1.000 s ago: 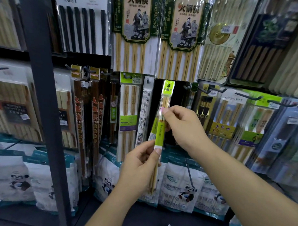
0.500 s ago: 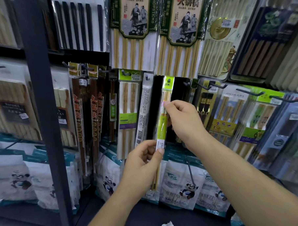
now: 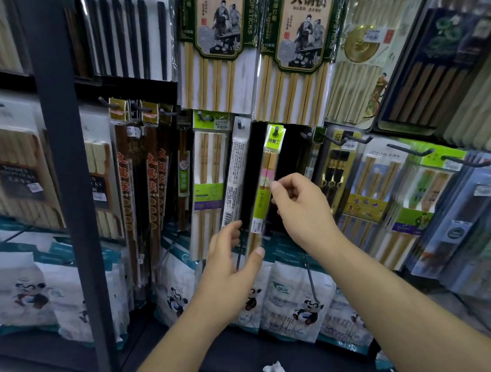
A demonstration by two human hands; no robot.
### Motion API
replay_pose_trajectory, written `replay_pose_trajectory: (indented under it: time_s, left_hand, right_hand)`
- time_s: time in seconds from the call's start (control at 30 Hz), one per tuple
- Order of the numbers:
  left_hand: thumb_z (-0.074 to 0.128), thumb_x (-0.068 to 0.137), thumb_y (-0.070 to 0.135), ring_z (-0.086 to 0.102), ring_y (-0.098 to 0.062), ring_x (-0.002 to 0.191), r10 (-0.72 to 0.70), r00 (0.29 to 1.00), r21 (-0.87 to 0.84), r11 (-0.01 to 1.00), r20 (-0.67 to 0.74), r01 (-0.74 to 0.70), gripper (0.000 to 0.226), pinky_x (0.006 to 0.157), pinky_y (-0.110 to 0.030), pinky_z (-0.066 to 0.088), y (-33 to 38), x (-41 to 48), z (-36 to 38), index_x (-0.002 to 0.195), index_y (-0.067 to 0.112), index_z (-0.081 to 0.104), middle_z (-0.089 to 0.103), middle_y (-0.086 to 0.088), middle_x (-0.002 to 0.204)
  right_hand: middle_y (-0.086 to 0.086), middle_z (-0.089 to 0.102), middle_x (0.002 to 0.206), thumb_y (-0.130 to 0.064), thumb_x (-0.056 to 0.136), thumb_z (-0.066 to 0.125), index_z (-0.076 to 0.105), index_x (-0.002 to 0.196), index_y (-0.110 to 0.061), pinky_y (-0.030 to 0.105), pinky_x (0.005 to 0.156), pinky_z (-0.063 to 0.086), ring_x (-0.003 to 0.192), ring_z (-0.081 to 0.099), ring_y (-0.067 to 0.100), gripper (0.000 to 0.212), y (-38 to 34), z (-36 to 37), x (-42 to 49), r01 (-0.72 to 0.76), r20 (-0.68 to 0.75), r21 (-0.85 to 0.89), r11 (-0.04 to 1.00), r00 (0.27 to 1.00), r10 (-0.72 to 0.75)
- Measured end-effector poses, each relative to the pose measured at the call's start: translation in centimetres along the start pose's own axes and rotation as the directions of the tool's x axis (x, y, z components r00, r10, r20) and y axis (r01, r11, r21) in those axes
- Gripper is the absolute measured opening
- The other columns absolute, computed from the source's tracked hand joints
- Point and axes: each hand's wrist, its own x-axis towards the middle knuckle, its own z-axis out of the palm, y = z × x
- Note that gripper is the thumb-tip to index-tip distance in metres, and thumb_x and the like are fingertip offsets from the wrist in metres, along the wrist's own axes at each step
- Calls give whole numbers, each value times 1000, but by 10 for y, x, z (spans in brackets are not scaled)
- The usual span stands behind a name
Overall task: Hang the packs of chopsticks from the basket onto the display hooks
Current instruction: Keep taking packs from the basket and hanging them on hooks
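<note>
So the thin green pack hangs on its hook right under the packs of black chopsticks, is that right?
Not quite. The thin green pack does hang on its hook, but the packs right above it hold pale wooden chopsticks, not black ones. The black chopsticks hang higher up to the left. The head view shows it.

left forearm (image 3: pixel 175 340) and right forearm (image 3: pixel 374 298) reach forward. left hand (image 3: pixel 230 258) lower, fingers relaxed and parted, thumb up. right hand (image 3: pixel 301 210) higher, fingers curled, index and thumb tips close together.
</note>
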Motion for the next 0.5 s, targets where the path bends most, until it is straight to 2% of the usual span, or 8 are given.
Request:
replay_pose_trajectory:
  time_s: [0.03,0.1,0.17,0.27,0.37,0.43,0.5]
  left_hand:
    - [59,101,48,35,17,131,13,1000,28,1000,-3,-13,51,109,-26,34,1,0,-2,141,57,30,37,28,146]
    - [57,101,48,33,18,133,30,1000,15,999,-7,-29,50,109,-24,31,5,3,-7,142,56,31,36,29,148]
    - [57,103,45,38,9,136,18,1000,-48,999,-23,-19,47,111,-25,32,13,9,-13,143,51,35,42,29,144]
    - [57,104,38,44,5,133,23,998,-93,995,-62,-29,41,107,-23,35,29,28,-18,140,45,40,46,29,135]
    - [55,106,33,47,20,117,30,996,-110,993,-86,-39,40,93,-6,39,45,53,-13,144,31,45,50,23,130]
    - [54,107,33,49,26,104,21,996,-117,993,-82,-31,40,81,1,41,54,73,-5,145,24,46,51,25,122]
    - [53,106,37,51,19,101,1,998,-105,994,-63,-7,43,76,-1,41,60,91,5,145,20,47,53,25,118]
  right_hand:
    - [-1,64,81,-39,102,55,60,90,-26,16,59,47,65,57,5,19,4,-2,-2,14,-5,-16,1000,1000,-14]
    - [-5,62,83,-38,102,56,59,93,-29,15,58,44,68,54,1,13,11,-5,-4,39,-14,-60,997,999,-40]
    - [-7,62,93,-37,101,56,58,101,-30,23,66,48,77,57,4,7,17,-5,-3,53,-20,-85,995,998,-55]
    - [-6,59,117,-40,101,56,54,127,-29,35,84,52,95,58,6,29,26,0,-2,75,10,-113,991,997,-74]
    - [-4,46,148,-47,100,54,39,149,-27,42,105,48,129,50,15,55,35,9,-1,87,59,-140,986,995,-80]
    - [-4,35,159,-51,102,48,29,156,-27,44,113,42,141,40,15,61,40,16,1,97,102,-106,990,991,-86]
    - [-4,27,164,-51,104,40,22,160,-26,44,119,34,148,32,13,63,44,21,5,111,140,-70,991,985,-100]
